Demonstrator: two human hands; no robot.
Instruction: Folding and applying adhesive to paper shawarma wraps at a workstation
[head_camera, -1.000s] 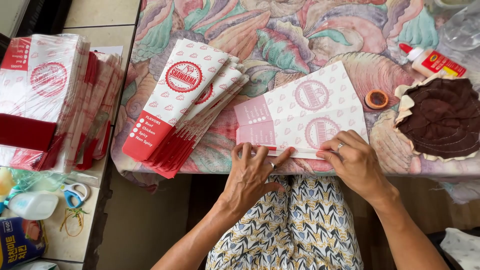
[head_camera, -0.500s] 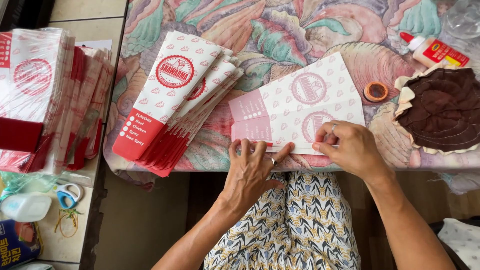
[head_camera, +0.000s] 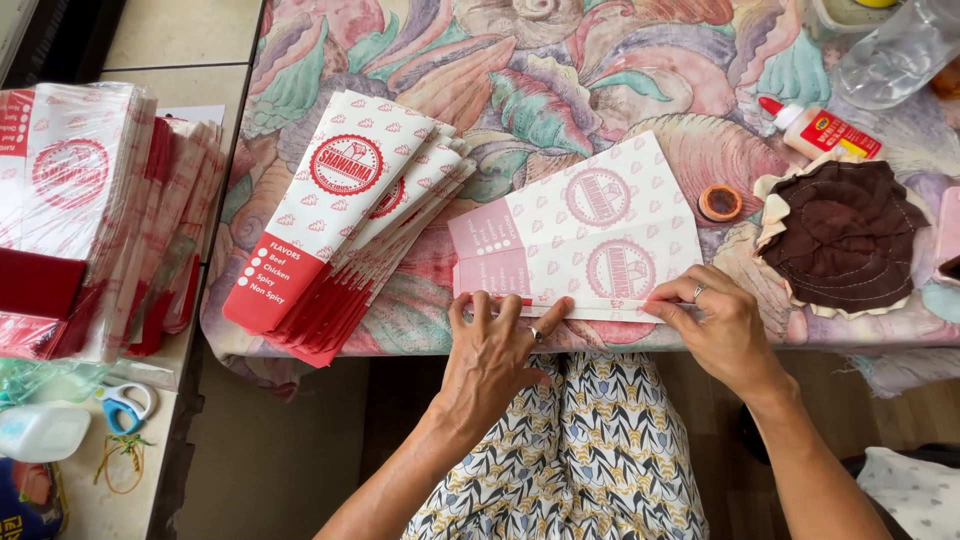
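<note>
A flat white paper sheet with pink round prints (head_camera: 585, 235) lies on the table near its front edge, printed side down. My left hand (head_camera: 495, 350) presses its fingertips on the sheet's lower left edge. My right hand (head_camera: 715, 325) pinches and presses the lower right edge, where a narrow strip is folded over. Both hands wear a ring. To the left of the sheet lies a fanned stack of finished red and white paper sleeves (head_camera: 345, 215).
A glue bottle with a red cap (head_camera: 820, 130), a small roll of tape (head_camera: 720, 203) and a brown cloth pad (head_camera: 845, 235) lie at the right. A wrapped bundle of sleeves (head_camera: 90, 210), scissors (head_camera: 125, 405) and a plastic bottle (head_camera: 40, 430) are on the left counter.
My right hand slid along the lower edge of the sheet toward the right corner. My left hand stayed pressed on the lower left edge. The view shifted slightly.
</note>
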